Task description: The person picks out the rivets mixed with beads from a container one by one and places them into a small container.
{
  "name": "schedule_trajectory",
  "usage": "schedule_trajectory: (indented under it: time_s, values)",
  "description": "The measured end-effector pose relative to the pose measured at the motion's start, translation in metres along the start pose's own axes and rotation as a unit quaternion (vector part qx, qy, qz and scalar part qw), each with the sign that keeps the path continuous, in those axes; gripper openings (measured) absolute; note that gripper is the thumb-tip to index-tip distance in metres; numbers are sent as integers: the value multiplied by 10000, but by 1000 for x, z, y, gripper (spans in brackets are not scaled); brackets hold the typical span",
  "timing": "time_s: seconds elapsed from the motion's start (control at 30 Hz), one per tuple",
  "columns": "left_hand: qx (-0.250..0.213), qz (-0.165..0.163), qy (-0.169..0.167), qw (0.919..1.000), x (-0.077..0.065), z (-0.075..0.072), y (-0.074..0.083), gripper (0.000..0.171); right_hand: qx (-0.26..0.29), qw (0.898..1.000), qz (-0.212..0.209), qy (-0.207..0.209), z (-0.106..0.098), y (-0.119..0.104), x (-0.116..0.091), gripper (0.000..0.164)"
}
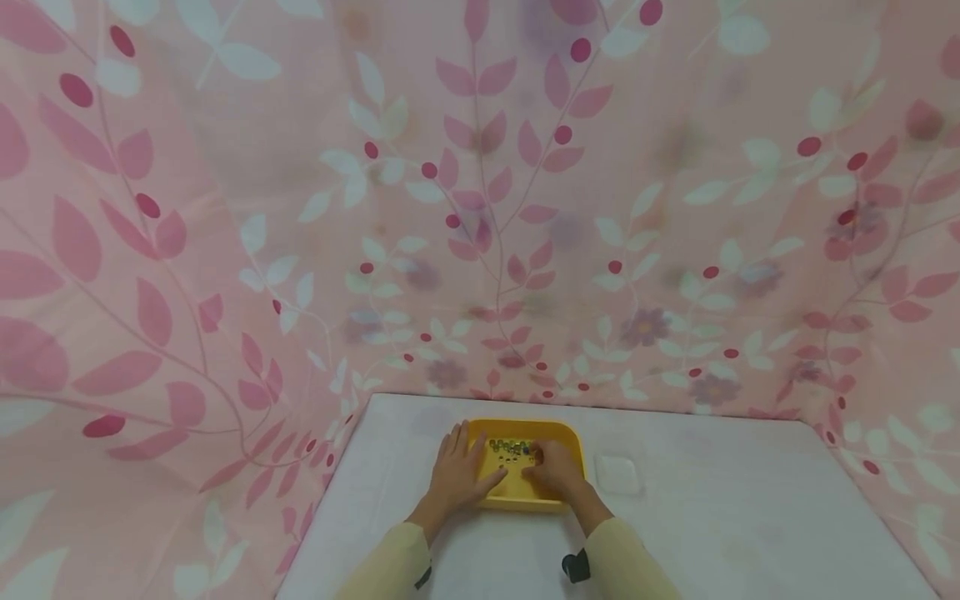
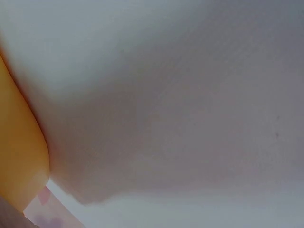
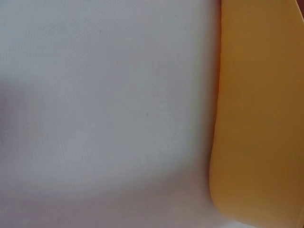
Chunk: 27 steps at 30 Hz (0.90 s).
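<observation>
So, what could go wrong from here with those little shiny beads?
The small beads lie loose in the yellow tray, so they might roll away from the right hand. The left hand is at the tray's left side; a nudge there could scatter them.

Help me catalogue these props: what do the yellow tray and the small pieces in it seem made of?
Yellow tray: probably plastic, smooth and satin; its even colour and rounded corners suggest moulding.
Small pieces: perhaps glass, shiny, given their bright glints; plastic is possible.
</observation>
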State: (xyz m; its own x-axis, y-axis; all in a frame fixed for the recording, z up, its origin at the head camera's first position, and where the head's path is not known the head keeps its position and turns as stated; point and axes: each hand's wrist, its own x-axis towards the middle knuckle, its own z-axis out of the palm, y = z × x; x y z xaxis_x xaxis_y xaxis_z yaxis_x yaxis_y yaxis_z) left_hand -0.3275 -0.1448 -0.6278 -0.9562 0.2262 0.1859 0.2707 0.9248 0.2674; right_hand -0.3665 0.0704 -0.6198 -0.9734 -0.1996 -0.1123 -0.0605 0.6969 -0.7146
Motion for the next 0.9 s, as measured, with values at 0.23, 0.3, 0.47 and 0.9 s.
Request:
schedule_trajectory:
  time_s: [0.23,0.3,0.47,0.9]
  values:
    - [-67,-2,0,10000,-2,8,2,86,77,9998,-3,173,9,10,3,24]
    - [-35,11,22,10000,-2,8,3,85,72,9997,15,214,11,13,5,23]
    - [8,25,129,9999,0,3,5,82,70,9994,-86,324,11,13,9,24]
    - [57,9,121,9999,1,4,0,85,142,9996,14,245,14,9,12,20]
